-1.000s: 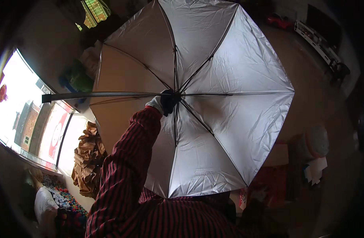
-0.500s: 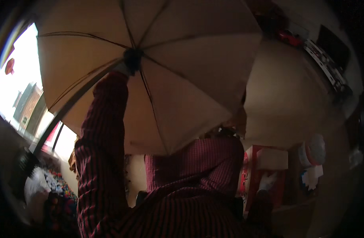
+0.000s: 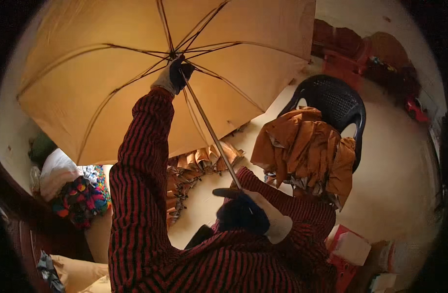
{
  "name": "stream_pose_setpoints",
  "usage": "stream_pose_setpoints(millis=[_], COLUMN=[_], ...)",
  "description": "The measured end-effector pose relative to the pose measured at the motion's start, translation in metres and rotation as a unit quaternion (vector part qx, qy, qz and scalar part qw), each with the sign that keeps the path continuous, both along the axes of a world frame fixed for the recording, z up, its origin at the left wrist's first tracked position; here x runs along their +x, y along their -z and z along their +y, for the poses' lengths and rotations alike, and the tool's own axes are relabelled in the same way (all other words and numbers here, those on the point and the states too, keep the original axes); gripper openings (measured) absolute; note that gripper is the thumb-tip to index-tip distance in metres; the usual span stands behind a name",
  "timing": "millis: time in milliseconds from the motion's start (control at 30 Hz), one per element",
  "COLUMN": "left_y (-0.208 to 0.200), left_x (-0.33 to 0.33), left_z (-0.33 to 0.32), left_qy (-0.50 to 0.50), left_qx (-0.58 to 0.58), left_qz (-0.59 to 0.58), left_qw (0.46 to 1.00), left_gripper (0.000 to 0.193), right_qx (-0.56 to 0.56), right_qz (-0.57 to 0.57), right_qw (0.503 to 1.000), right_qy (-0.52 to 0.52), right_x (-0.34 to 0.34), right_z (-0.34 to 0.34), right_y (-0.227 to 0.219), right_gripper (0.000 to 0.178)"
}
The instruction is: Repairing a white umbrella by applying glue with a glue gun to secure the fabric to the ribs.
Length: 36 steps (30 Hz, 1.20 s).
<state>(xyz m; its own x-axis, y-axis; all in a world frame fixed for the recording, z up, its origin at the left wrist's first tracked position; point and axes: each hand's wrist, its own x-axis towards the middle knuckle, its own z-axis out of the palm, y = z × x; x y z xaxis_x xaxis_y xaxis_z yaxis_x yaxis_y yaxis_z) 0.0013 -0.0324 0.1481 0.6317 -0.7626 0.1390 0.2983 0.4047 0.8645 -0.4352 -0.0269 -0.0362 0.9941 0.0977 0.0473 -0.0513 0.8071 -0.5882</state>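
Note:
An opened tan umbrella (image 3: 121,107) fills the upper part of the view, its underside and dark ribs facing me. My left hand (image 3: 179,75), in a white and dark blue glove, is raised and closed around the shaft just below where the ribs meet. From there the thin metal shaft (image 3: 207,122) slants down to the right toward my chest. My right hand (image 3: 248,215), gloved the same way, is closed around its lower end; the fingers partly hide the handle. The canopy's far edge runs out of view.
A black plastic chair (image 3: 331,100) at right carries a heap of folded brown umbrellas (image 3: 307,146). More brown folded pieces (image 3: 194,163) lie in a row on the floor. A multicoloured bundle (image 3: 85,198) sits at left, a red and white box (image 3: 348,246) at lower right.
The umbrella has swung: its shaft, which ran to the lower left, now slants to the lower right. The view has shifted and brightened, bringing the chair and the brown heap into sight.

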Motion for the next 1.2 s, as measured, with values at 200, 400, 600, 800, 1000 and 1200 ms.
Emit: stream_pose_setpoints(millis=[200, 400, 600, 800, 1000, 1200], left_y=[-0.026, 0.018, 0.100, 0.131, 0.188, 0.309], left_x=[0.067, 0.143, 0.097, -0.031, -0.060, 0.015], left_z=[0.061, 0.072, 0.047, 0.052, 0.068, 0.172], left_qy=[-0.135, -0.112, -0.222, -0.220, -0.048, 0.228], left_qx=[0.000, -0.064, 0.028, 0.188, 0.151, 0.299], left_qz=[0.052, -0.030, -0.556, -0.387, 0.037, 0.113], left_qw=[0.989, 0.991, 0.800, 0.875, 0.987, 0.919], left_gripper=[0.029, 0.032, 0.021, 0.023, 0.038, 0.044], right_qx=[0.083, 0.102, -0.119, -0.155, -0.262, -0.230], right_qz=[-0.215, -0.154, 0.109, 0.118, 0.194, 0.217], right_qw=[0.948, 0.979, 0.979, 0.978, 0.939, 0.943], right_qy=[-0.218, -0.086, 0.123, 0.076, 0.111, 0.099], right_x=[0.129, 0.163, 0.132, 0.126, 0.114, 0.214], right_z=[-0.001, 0.011, -0.026, -0.033, -0.045, -0.059], right_y=[0.080, 0.040, -0.039, -0.068, -0.046, 0.079], right_gripper=[0.048, 0.034, 0.032, 0.034, 0.029, 0.028])
